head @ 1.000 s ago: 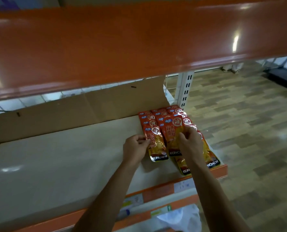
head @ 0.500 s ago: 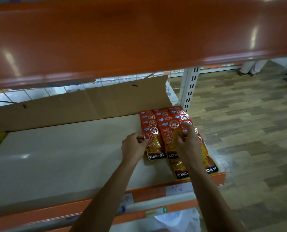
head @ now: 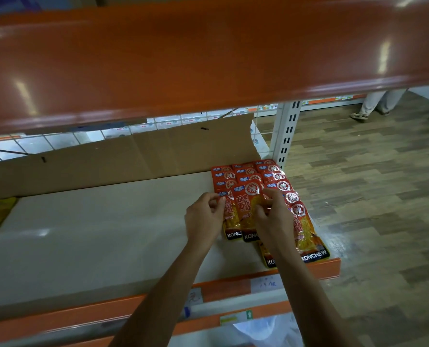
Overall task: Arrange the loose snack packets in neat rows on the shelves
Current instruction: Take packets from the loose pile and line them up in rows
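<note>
Both hands, left hand (head: 204,216) and right hand (head: 271,216), are now pinching one middle packet (head: 247,209) among the packet rows (head: 271,176) at the shelf's (head: 95,234) three o'clock end, and should be aligning its edges squarely.

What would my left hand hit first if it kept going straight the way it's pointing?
Probably the left row of red snack packets, which the left hand already touches at its fingers. Beyond them stands the cardboard backing.

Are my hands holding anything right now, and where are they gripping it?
Both hands pinch one red snack packet by its side edges: left hand on its left edge, right hand on its right.
</note>
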{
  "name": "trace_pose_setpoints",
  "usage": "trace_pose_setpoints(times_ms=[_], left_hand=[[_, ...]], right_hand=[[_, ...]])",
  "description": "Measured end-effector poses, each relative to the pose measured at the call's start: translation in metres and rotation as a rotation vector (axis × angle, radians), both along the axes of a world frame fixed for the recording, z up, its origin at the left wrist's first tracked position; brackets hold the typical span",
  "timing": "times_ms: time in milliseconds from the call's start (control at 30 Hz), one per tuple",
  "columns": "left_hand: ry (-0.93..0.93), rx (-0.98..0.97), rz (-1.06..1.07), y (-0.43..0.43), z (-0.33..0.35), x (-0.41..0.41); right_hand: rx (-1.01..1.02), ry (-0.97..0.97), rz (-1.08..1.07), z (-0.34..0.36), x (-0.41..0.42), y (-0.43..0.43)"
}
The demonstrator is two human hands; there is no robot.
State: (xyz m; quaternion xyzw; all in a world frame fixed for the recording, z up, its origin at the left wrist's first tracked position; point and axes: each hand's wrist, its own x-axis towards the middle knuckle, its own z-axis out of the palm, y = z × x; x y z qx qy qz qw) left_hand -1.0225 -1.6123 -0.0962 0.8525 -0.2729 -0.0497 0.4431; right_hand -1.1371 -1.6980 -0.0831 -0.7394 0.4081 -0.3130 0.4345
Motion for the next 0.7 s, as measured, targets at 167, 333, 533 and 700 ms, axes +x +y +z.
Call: trace_pose_setpoints(times_ms=[167,333,533,700], left_hand=[[0.446,-0.180,-0.115,0.000,0.003,-0.005],[0.563,-0.216,-0.058,0.009,-0.004,-0.001],[0.434,-0.123,-0.004,0.017,-0.013,-0.001],[0.337,-0.054,-0.018,0.017,-0.015,-0.003]], right_hand=[[0.026,0.016,0.017,-0.002,0.007,0.010],[-0.167,0.105,0.016,-0.002,0.005,0.015],[-0.374,0.326,0.052,-0.009,-0.002,0.015],[-0.368,0.436,0.109,-0.016,-0.005,0.015]])
